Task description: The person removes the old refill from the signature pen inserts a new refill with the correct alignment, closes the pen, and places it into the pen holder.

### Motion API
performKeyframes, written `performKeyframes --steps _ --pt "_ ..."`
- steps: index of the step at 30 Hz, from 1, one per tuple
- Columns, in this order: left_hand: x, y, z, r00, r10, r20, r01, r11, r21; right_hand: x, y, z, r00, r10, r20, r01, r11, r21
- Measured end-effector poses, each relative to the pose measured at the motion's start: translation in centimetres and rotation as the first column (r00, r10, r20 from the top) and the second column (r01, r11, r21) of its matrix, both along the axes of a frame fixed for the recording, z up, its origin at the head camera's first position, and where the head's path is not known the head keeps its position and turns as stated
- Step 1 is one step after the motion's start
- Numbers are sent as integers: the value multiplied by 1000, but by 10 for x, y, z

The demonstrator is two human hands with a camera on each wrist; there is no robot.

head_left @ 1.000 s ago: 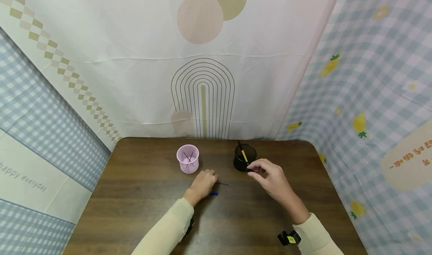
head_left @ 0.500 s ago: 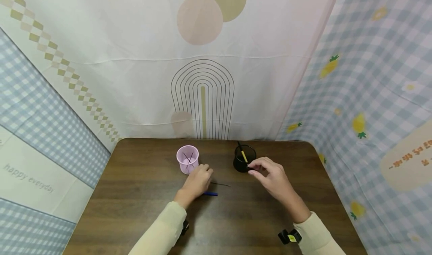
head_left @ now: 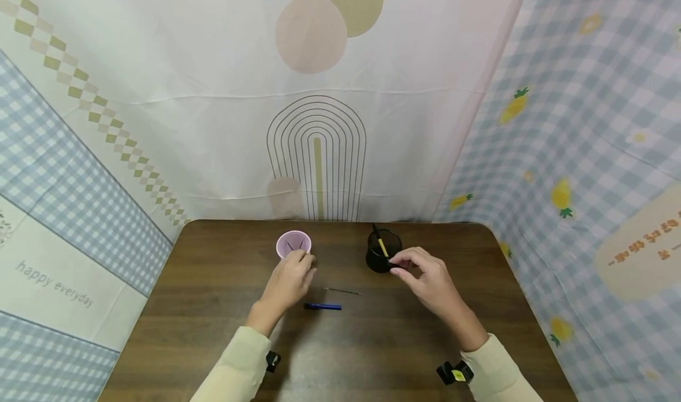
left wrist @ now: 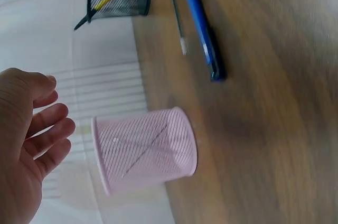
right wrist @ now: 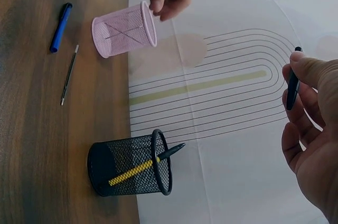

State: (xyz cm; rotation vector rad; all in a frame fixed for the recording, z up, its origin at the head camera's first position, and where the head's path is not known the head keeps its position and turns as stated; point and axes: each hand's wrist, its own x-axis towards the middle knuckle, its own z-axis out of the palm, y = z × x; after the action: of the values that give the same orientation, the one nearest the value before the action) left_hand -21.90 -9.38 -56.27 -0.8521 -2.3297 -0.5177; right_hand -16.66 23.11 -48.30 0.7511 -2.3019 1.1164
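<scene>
The left grip [head_left: 287, 281] has been shifted off the middle of the table [head_left: 372, 343] and brought up to the pale pink round mesh cup [left wrist: 158, 163], whose near side is now covered in the head view. By that shift, the slim blue pen with a dark end [head_left: 326, 307] and the thin dark rod with a light tip [head_left: 343, 291] are fully uncovered; both are left loose on the table, to the right of the left grip, the pen a little nearer the body. The left grip's fingers are loosely bent, with nothing seen between them; whether the pink cup's rim is touched cannot be told. Inside that cup, just beyond the left grip, thin dark sticks [left wrist: 145, 151] are seen crossed. The right grip [head_left: 425, 275] is hardly moved: a short dark pen-like piece [right wrist: 293, 84] is pinched between thumb and fingers. Just beyond it and to its left, the black round mesh cup [head_left: 376, 262] is stood upright, with a yellow-and-black pen [head_left: 382, 245] leant inside. For the work in hand, the change is judged to be on the left alone: the pink cup is reached, while the blue pen and the rod remain unsorted and the right-hand piece is merely kept.
</scene>
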Motion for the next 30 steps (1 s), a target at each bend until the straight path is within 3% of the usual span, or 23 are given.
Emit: performKeyframes --steps 4,11,21,30 --pt "-1 -13 5 999 37 1 -37 999 17 1 0 1 999 1 32 -1 1000 12" --pt "0 -32 14 992 100 81 -104 993 53 0 0 2 999 6 36 -7 1000 24" --pt "-11 -44 13 982 134 133 -149 982 114 -2 0 1 1000 9 27 -9 1000 19" --pt "-23 -48 13 941 169 294 -207 973 102 -1 -1 0 999 10 39 -11 1000 23"
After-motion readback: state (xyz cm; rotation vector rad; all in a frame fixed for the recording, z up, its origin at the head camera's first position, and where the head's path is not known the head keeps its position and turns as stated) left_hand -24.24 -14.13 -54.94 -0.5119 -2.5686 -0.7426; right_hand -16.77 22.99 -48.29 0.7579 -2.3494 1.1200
